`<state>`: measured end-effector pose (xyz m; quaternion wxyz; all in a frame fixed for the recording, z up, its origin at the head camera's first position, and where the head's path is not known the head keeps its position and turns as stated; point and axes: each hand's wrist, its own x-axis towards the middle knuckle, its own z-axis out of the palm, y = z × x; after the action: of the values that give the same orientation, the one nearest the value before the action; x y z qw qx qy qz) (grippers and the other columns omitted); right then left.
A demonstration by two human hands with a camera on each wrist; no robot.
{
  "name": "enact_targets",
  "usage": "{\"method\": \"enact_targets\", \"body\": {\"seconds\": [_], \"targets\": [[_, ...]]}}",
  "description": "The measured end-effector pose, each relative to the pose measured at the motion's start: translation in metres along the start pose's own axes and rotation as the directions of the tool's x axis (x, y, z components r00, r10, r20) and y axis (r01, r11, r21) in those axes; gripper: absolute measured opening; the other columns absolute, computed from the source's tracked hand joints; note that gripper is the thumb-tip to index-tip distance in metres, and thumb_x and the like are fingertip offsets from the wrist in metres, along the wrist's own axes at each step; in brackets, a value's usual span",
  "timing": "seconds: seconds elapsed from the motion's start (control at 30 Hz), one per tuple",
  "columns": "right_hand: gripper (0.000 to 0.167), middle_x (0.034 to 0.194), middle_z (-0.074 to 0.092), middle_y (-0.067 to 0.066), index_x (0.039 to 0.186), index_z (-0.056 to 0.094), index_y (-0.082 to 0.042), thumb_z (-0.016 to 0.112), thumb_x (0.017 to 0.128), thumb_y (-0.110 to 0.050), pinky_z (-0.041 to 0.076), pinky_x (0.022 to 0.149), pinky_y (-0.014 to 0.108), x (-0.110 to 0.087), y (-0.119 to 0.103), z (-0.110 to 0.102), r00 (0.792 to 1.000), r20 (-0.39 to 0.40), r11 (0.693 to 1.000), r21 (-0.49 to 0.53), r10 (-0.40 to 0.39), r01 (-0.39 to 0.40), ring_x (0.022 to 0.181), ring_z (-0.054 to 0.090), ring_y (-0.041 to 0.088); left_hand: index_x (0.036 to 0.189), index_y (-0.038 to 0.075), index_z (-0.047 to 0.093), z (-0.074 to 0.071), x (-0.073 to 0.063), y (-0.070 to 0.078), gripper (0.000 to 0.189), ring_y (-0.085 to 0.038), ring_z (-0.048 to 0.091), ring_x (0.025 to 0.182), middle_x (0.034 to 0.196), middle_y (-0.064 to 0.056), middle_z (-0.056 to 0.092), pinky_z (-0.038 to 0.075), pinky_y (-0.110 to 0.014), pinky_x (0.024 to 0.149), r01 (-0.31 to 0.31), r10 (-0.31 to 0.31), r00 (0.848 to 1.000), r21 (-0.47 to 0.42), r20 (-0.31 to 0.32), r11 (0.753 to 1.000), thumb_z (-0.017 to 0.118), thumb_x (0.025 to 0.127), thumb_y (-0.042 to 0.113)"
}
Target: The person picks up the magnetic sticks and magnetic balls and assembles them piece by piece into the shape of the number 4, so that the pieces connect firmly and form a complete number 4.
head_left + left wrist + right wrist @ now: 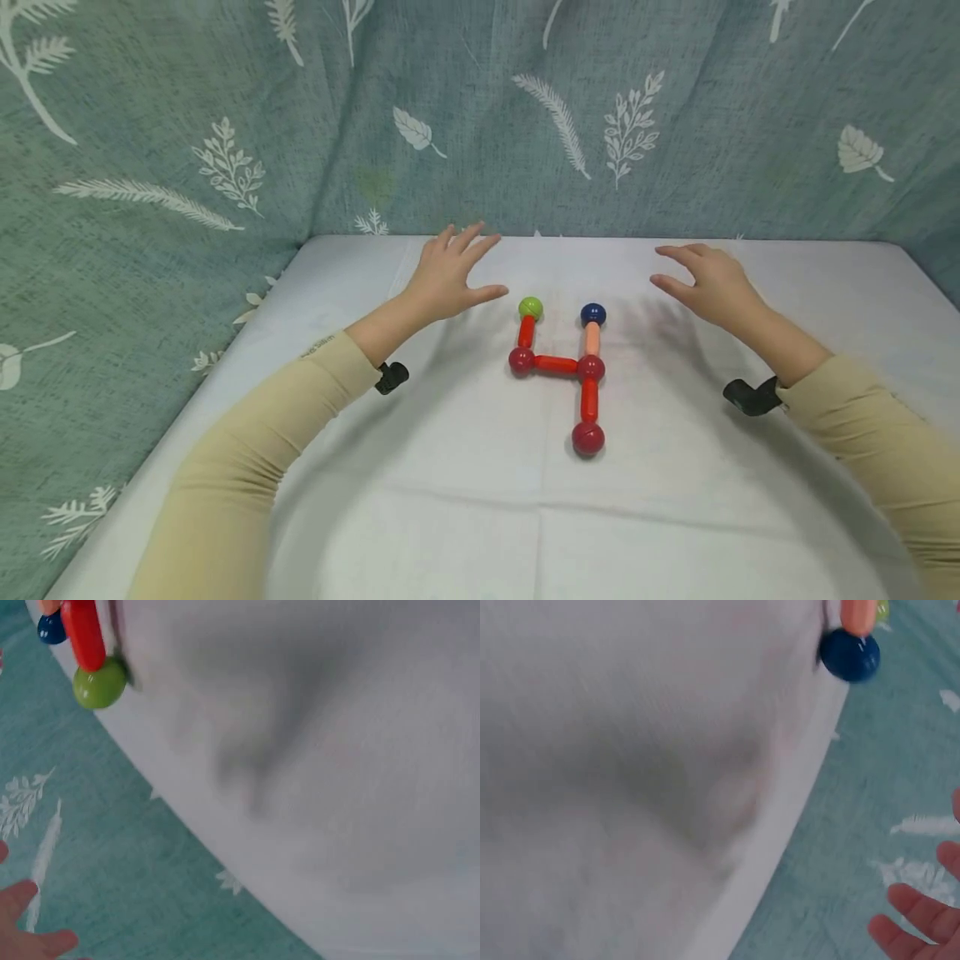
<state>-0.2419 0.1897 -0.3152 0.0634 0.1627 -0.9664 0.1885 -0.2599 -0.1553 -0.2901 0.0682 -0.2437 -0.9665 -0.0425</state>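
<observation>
On the white tabletop lies a figure of balls and rods joined in the shape of a 4. A green ball (530, 308) tops its left arm, and a dark blue ball (593, 314) tops the right one, above an orange rod (592, 339). Red rods (556, 365) link three red balls (588, 438). My left hand (448, 273) hovers left of the green ball, fingers spread and holding nothing. To the right of the blue ball, my right hand (711, 282) is raised with relaxed fingers, also without anything in it. Both hands are apart from the figure.
A white cloth (450, 508) with fold creases covers the table. Behind and to the left hangs a green curtain (465, 125) with white leaf prints. Dark wrist straps (752, 397) show at both cuffs.
</observation>
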Motion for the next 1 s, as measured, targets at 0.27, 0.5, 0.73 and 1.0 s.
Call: {"method": "enact_targets", "body": {"seconds": [0.27, 0.5, 0.73, 1.0], "targets": [[0.046, 0.117, 0.057, 0.022, 0.125, 0.055, -0.007, 0.064, 0.085, -0.028, 0.038, 0.089, 0.058, -0.020, -0.039, 0.030, 0.976, 0.153, 0.986, -0.034, -0.158, 0.165, 0.107, 0.053, 0.039, 0.134, 0.022, 0.048, 0.030, -0.009, 0.014, 0.061, -0.028, 0.051, 0.115, 0.130, -0.007, 0.053, 0.037, -0.044, 0.097, -0.211, 0.221, 0.958, -0.068, 0.185, 0.975, 0.062, 0.081, 0.050], [0.040, 0.104, 0.066, 0.010, 0.114, 0.064, -0.013, 0.069, 0.080, -0.033, 0.043, 0.082, 0.052, -0.026, -0.057, 0.046, 0.943, 0.248, 0.968, -0.060, -0.223, 0.245, 0.096, 0.059, 0.028, 0.123, 0.024, 0.059, 0.040, -0.012, 0.022, 0.051, -0.022, 0.056, 0.109, 0.121, -0.005, 0.060, 0.041, -0.041, 0.091, -0.250, 0.271, 0.924, -0.109, 0.271, 0.962, 0.066, 0.079, 0.049], [0.037, 0.109, 0.064, 0.011, 0.110, 0.065, -0.013, 0.068, 0.080, -0.035, 0.040, 0.084, 0.056, -0.021, -0.058, 0.046, 0.927, 0.290, 0.964, -0.040, -0.239, 0.262, 0.102, 0.057, 0.029, 0.122, 0.023, 0.061, 0.041, -0.013, 0.022, 0.049, -0.019, 0.056, 0.110, 0.122, -0.002, 0.060, 0.040, -0.037, 0.093, -0.226, 0.255, 0.924, -0.131, 0.285, 0.965, 0.066, 0.079, 0.047], [0.039, 0.108, 0.063, 0.010, 0.113, 0.064, -0.012, 0.066, 0.082, -0.035, 0.045, 0.079, 0.047, -0.013, -0.054, 0.047, 0.919, 0.320, 0.970, 0.000, -0.228, 0.241, 0.095, 0.059, 0.026, 0.123, 0.023, 0.060, 0.042, -0.012, 0.018, 0.050, -0.018, 0.056, 0.111, 0.123, -0.001, 0.060, 0.040, -0.037, 0.093, -0.202, 0.235, 0.928, -0.141, 0.288, 0.969, 0.065, 0.080, 0.048]]}}
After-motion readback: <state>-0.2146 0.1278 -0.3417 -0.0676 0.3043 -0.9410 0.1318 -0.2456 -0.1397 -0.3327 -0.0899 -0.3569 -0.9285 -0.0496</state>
